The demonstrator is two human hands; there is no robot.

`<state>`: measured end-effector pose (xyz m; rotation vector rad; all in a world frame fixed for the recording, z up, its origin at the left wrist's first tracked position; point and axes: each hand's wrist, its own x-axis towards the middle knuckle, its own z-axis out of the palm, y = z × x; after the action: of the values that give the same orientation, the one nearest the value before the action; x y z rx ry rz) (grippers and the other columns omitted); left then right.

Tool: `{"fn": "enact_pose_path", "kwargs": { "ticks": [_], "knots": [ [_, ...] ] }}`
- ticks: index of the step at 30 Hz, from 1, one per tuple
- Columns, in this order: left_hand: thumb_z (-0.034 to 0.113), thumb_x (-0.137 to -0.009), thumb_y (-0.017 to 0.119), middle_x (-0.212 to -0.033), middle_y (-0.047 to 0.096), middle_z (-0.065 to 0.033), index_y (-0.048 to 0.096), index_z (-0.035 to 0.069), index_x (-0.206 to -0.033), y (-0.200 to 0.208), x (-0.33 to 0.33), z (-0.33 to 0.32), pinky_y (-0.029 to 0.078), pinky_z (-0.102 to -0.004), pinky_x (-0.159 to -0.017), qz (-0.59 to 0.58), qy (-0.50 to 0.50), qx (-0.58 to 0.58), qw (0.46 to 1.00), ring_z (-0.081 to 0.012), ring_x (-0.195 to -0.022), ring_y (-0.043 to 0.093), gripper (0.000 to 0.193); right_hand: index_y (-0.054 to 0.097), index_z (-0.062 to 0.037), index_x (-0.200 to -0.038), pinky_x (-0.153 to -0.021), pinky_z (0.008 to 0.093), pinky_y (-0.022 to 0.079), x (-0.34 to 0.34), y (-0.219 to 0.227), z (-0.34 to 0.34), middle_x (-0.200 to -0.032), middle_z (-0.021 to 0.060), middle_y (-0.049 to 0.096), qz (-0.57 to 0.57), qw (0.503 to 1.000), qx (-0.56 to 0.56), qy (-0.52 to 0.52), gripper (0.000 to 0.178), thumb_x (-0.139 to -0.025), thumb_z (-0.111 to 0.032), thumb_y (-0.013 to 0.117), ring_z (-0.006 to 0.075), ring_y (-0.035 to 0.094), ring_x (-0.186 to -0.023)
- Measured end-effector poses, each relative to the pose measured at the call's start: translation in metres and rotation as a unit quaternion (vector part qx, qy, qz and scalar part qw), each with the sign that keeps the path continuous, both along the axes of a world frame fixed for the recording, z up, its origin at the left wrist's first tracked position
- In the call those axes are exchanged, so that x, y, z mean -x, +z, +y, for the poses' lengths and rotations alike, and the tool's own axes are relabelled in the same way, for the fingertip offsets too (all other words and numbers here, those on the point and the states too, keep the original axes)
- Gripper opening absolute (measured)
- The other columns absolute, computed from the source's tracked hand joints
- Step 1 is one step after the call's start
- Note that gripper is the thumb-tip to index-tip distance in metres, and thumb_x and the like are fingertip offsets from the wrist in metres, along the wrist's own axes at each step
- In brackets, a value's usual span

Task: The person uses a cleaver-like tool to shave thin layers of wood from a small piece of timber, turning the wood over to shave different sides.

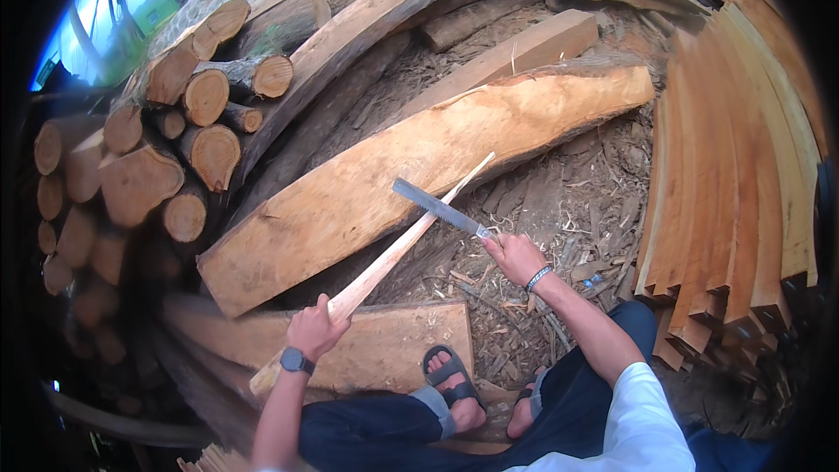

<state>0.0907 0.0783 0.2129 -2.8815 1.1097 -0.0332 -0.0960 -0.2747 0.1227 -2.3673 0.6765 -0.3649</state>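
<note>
My left hand [316, 330], with a dark watch on its wrist, is closed around the thick lower part of a pale, tapered wooden stick [395, 255]. The stick slants up to the right, and its thin split tip overlaps the edge of a large rough plank [332, 208]. In my right hand [517, 259] is a small handsaw [450, 213], gripped by its handle, which the fingers mostly hide. Its toothed metal blade points up and left and crosses the stick near the thin end. Whether the teeth bite into the wood I cannot tell.
Stacked logs [210, 153] stand at the left. Long sawn boards [717, 157] are piled at the right. Wood chips [568, 236] litter the ground. My sandalled foot [450, 380] is beside a thick board [393, 350], and a squared beam [524, 48] lies behind the plank.
</note>
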Motion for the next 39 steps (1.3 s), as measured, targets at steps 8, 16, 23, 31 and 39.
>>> {"fn": "enact_pose_path", "kwargs": {
  "ticks": [8,16,23,31,39],
  "knots": [
    [0.047,-0.078,0.065,-0.074,0.066,-0.0257,0.051,0.002,-0.096,-0.002,-0.001,-0.004,0.053,-0.0528,-0.066,-0.006,0.000,-0.009,1.000,-0.0449,-0.073,0.065,0.051,0.065,0.0003,-0.079,-0.068,0.0529,0.052,-0.002,-0.009,-0.007,-0.073,0.0272,0.065,-0.005,0.999,-0.031,-0.010,0.068,-0.097,-0.060,0.040,0.0441,0.066,-0.074],
    [0.047,-0.079,0.066,-0.074,0.066,-0.0240,0.049,0.004,-0.094,0.002,0.003,-0.008,0.053,-0.0518,-0.063,-0.019,-0.003,-0.017,1.000,-0.0434,-0.072,0.066,0.048,0.068,-0.0013,-0.086,-0.071,0.0528,0.052,-0.002,-0.004,-0.010,-0.076,0.0267,0.066,0.027,0.998,-0.049,-0.007,0.066,-0.096,-0.060,0.041,0.0433,0.066,-0.077],
    [0.044,-0.080,0.067,-0.071,0.066,-0.0236,0.048,0.003,-0.090,0.004,0.011,-0.020,0.053,-0.0502,-0.062,-0.039,-0.008,-0.022,0.999,-0.0421,-0.070,0.066,0.046,0.067,-0.0014,-0.085,-0.070,0.0525,0.052,-0.001,-0.010,-0.017,-0.075,0.0252,0.066,0.027,0.999,-0.024,-0.018,0.065,-0.096,-0.060,0.040,0.0427,0.067,-0.077],
    [0.045,-0.080,0.067,-0.072,0.065,-0.0250,0.049,0.003,-0.090,0.006,0.011,-0.021,0.052,-0.0507,-0.062,-0.041,0.002,-0.021,0.999,-0.0425,-0.070,0.066,0.047,0.067,-0.0014,-0.083,-0.070,0.0510,0.054,0.000,-0.007,-0.022,-0.076,0.0234,0.067,0.046,0.999,-0.006,-0.023,0.070,-0.095,-0.064,0.038,0.0394,0.068,-0.078],
    [0.045,-0.079,0.067,-0.073,0.065,-0.0254,0.049,0.003,-0.091,0.005,0.010,-0.017,0.052,-0.0513,-0.063,-0.038,0.013,-0.022,0.999,-0.0433,-0.071,0.065,0.048,0.067,-0.0004,-0.088,-0.070,0.0525,0.054,0.001,-0.009,-0.025,-0.076,0.0244,0.067,0.036,0.999,0.000,-0.031,0.068,-0.096,-0.062,0.039,0.0407,0.068,-0.076]
  ]
}}
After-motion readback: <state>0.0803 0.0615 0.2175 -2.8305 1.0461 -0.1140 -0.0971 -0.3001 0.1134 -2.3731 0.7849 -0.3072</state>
